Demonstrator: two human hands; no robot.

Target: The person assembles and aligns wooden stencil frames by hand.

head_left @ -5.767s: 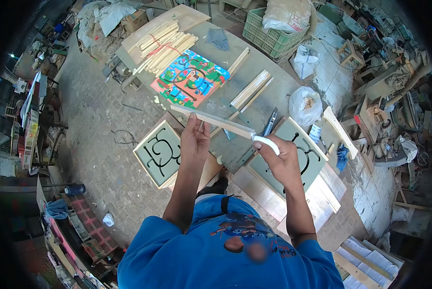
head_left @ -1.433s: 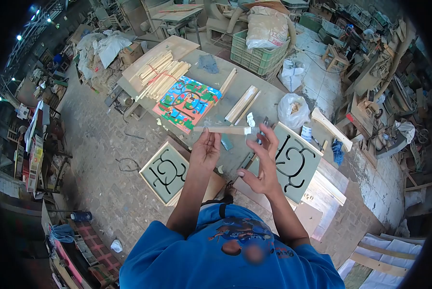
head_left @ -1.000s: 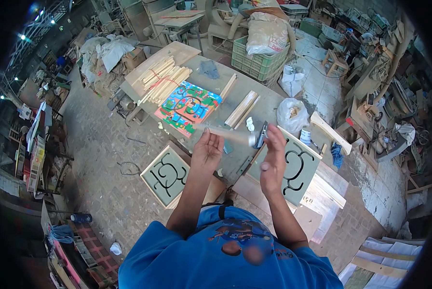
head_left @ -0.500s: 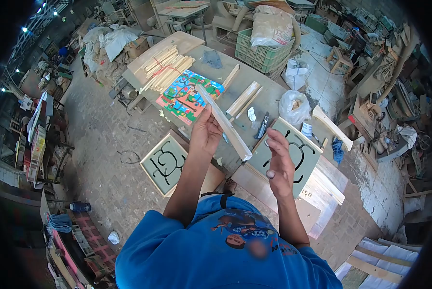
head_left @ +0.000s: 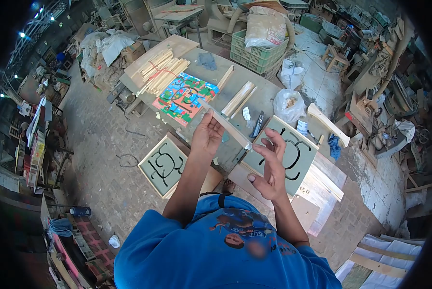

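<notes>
My left hand (head_left: 208,136) grips a thin, pale wooden strip (head_left: 230,128) between thumb and fingers, holding it slantwise above the table. My right hand (head_left: 272,166) is open, its fingers apart and curved, with the fingertips right by the strip's near end. Behind that hand lies a framed grey-green board (head_left: 300,156) with black curved grooves. A similar framed board (head_left: 162,166) sits lower, left of my left forearm. Beyond the strip, a brightly printed board (head_left: 183,100) with curved tracks lies on the table.
A bundle of thin wooden sticks (head_left: 163,73) rests on the table (head_left: 216,65). Short wood pieces (head_left: 238,98), a cutter knife (head_left: 258,124) and a plastic bag (head_left: 289,107) are further right. A green crate (head_left: 254,54) stands behind the table.
The strip has swung lower and now looks shorter in view. My right hand has moved left towards its near end, with the fingers spreading further apart.
</notes>
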